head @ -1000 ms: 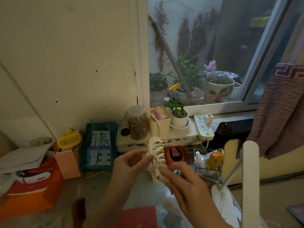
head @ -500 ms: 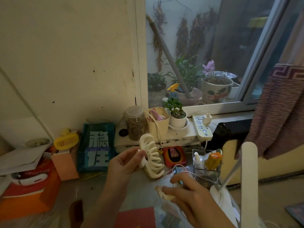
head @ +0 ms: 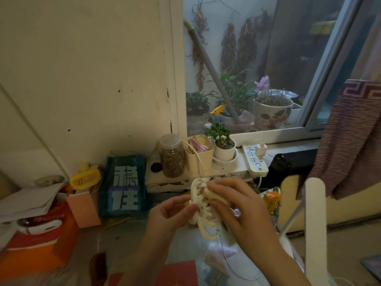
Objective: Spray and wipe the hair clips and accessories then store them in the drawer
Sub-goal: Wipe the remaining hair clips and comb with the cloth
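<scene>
Behind everything, a cream wall [head: 82, 79] and a window [head: 268, 58] with potted plants outside; below, a ledge [head: 206, 174] carrying a jar [head: 172, 155], a cup [head: 199, 154], a small plant pot [head: 224, 150] and a power strip [head: 255, 159]. Lower left, an orange box [head: 39, 248], a yellow fan [head: 85, 178] and a teal bag [head: 123, 184]. Held up mid-air in front of the ledge, between both hands, a cream claw clip [head: 201, 211], long axis running roughly top to bottom, curved teeth pointing down and toward the right. Left hand [head: 171, 215] pinching the clip's left edge near its middle, thumb and fingertips closed on it. Right hand [head: 237, 211] laid over the upper right of the clip, fingers curled against it, apparently pressing a small pale wipe onto the plastic, though hardly distinguishable from the clip in colour. Probably mid-wipe, with the right hand the working one and the stroke likely to follow the long axis. Hidden: the clip's hinge and right half behind the fingers. No spray bottle for the task clearly identifiable, no drawer in view; foreground clutter dim and cropped at the bottom edge.
</scene>
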`<state>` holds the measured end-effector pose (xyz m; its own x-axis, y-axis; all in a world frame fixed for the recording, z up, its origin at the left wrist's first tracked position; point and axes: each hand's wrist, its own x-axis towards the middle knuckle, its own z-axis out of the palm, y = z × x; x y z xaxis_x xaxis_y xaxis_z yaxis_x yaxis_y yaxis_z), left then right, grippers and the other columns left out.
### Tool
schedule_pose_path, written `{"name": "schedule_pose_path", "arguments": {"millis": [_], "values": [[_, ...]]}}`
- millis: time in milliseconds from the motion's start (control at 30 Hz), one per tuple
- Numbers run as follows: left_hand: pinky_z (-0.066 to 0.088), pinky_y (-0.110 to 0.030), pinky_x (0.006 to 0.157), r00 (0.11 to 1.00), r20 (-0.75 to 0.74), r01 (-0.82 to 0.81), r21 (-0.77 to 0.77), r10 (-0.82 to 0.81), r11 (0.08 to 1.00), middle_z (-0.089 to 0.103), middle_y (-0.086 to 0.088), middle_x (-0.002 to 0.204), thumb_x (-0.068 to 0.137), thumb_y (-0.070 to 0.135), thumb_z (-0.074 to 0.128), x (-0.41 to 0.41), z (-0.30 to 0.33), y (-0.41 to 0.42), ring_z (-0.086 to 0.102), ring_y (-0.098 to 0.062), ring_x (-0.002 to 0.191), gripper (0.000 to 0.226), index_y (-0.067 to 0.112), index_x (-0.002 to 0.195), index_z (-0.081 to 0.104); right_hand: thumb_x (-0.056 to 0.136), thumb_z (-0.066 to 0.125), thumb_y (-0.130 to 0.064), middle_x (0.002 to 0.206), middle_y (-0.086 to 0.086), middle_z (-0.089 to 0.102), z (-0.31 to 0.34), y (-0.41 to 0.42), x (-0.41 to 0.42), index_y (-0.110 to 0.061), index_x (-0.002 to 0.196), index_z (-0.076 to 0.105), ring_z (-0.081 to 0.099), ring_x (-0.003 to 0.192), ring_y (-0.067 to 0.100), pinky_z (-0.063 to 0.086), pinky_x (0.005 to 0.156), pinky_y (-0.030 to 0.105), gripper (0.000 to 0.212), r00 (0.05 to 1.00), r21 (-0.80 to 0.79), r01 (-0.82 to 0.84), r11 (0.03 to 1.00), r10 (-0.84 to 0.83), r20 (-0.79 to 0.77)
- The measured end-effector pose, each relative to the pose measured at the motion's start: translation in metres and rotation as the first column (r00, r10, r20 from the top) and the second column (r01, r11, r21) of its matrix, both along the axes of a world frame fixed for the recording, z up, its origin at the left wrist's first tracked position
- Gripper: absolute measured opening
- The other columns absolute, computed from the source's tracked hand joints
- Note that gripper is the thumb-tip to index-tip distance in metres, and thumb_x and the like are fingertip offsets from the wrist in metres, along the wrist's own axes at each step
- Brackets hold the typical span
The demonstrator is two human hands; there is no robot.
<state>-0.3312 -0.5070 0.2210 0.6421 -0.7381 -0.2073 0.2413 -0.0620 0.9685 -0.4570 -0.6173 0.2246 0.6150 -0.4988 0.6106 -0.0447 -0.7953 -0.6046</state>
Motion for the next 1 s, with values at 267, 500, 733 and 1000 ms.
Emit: {"name": "schedule_pose_path", "arguments": {"millis": [267, 500, 733, 1000], "values": [[0.051, -0.015, 0.054, 0.998, 0.055, -0.013, -0.045, 0.015, 0.999, 0.075, -0.007, 0.079, 0.059, 0.014, 0.074, -0.001, 0.003, 0.004, 0.071, -0.013, 0.069, 0.032, 0.007, 0.090, 0.072, 0.090, 0.048, -0.030, 0.113, -0.011, 0.059, -0.014, 0.009, 0.007, -0.025, 0.111, 0.066, 0.056, 0.090, 0.010, 0.049, 0.074, 0.024, 0.027, 0.987, -0.228, -0.009, 0.974, -0.028, -0.161], [0.054, -0.023, 0.062, 0.998, 0.058, -0.037, -0.021, 0.038, 0.999, 0.075, -0.007, 0.080, 0.055, 0.019, 0.076, -0.009, -0.003, 0.001, 0.072, -0.016, 0.074, 0.033, 0.010, 0.086, 0.074, 0.088, 0.045, -0.027, 0.104, -0.007, 0.050, -0.011, 0.011, -0.004, -0.026, 0.108, 0.064, 0.054, 0.086, 0.010, 0.051, 0.066, 0.022, 0.027, 0.963, -0.235, -0.058, 0.970, -0.008, -0.271], [0.054, -0.026, 0.063, 0.995, 0.046, -0.092, -0.004, 0.092, 0.996, 0.075, -0.006, 0.082, 0.057, 0.022, 0.075, -0.004, -0.006, 0.000, 0.071, -0.017, 0.076, 0.031, 0.013, 0.087, 0.075, 0.086, 0.044, -0.057, 0.102, -0.011, 0.053, -0.018, 0.017, -0.018, -0.031, 0.107, 0.059, 0.048, 0.079, -0.003, 0.036, 0.071, 0.002, 0.036, 0.944, -0.172, -0.108, 0.979, 0.047, -0.327], [0.054, -0.033, 0.073, 0.991, 0.016, -0.132, 0.007, 0.132, 0.991, 0.075, -0.003, 0.083, 0.056, 0.026, 0.076, -0.003, -0.006, 0.000, 0.070, -0.018, 0.081, 0.036, 0.015, 0.090, 0.074, 0.081, 0.064, -0.026, 0.106, -0.011, 0.051, -0.030, 0.023, -0.028, -0.035, 0.105, 0.064, 0.045, 0.075, -0.010, 0.036, 0.072, -0.006, 0.026, 0.942, -0.117, -0.156, 0.981, 0.112, -0.317]]}}
